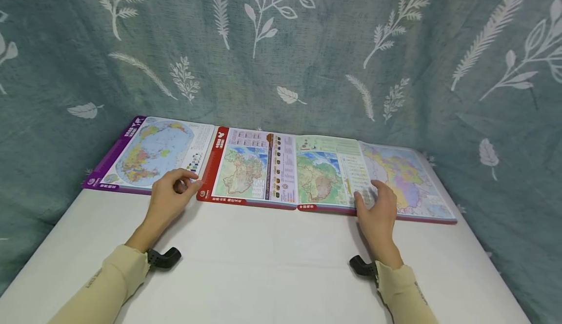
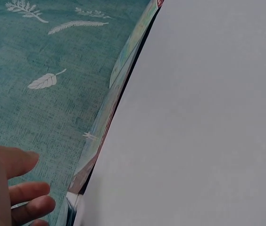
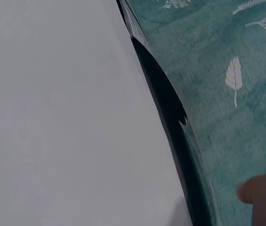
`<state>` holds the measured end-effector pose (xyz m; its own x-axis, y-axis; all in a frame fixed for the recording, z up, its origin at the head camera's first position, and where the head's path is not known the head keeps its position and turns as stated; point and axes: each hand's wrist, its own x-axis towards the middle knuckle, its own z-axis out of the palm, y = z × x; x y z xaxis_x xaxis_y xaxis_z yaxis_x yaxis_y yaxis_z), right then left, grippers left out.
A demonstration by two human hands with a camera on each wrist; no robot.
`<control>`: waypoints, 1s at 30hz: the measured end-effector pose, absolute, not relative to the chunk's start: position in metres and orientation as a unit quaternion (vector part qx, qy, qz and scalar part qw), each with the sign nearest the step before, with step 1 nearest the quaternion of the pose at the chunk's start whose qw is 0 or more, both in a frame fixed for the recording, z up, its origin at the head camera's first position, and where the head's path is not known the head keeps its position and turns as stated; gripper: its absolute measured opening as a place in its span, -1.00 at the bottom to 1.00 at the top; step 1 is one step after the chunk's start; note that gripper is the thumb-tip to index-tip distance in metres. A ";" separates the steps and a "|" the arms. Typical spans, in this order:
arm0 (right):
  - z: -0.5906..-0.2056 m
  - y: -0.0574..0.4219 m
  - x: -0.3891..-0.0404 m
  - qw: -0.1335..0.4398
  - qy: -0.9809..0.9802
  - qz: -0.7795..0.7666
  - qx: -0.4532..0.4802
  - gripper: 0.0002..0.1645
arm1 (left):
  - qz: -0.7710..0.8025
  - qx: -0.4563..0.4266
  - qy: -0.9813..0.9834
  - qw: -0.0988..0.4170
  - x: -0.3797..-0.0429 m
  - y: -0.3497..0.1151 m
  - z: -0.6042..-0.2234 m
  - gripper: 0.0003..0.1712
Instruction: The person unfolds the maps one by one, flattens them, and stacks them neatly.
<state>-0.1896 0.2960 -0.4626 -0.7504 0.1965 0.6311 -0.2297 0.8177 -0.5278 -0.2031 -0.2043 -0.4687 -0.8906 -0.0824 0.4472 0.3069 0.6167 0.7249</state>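
In the head view, a purple-bordered world map (image 1: 164, 153) lies flat at the left of a white table. Next to it is a red-bordered map (image 1: 243, 172), followed by a green relief map (image 1: 318, 177) and a pastel-coloured map (image 1: 404, 177) at the right. My left hand (image 1: 171, 194) is over the junction of the purple and red maps, its fingers loosely bent with a gap to the thumb. Over the front of the two right-hand maps is my right hand (image 1: 378, 214), thumb and fingers apart. Whether either hand touches the maps cannot be told.
The white table (image 1: 263, 270) extends in front of the maps. Behind them hangs a green curtain (image 1: 307, 94) with white leaf prints, close to their far edges. A black wrist device (image 1: 164, 258) sits at the left cuff, another (image 1: 363, 266) at the right.
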 end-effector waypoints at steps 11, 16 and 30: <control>-0.465 0.237 -0.200 0.358 -0.886 0.285 0.074 -0.26 | -0.433 -0.036 -0.866 0.249 -0.209 -0.220 -0.466 -0.84; -0.468 0.208 -0.203 0.346 -0.884 0.305 0.081 -0.25 | -0.434 -0.035 -0.865 0.250 -0.208 -0.224 -0.466 -0.84; -0.470 0.145 -0.212 0.329 -0.879 0.324 0.119 -0.16 | -0.453 0.009 -0.858 0.242 -0.212 -0.242 -0.458 -0.75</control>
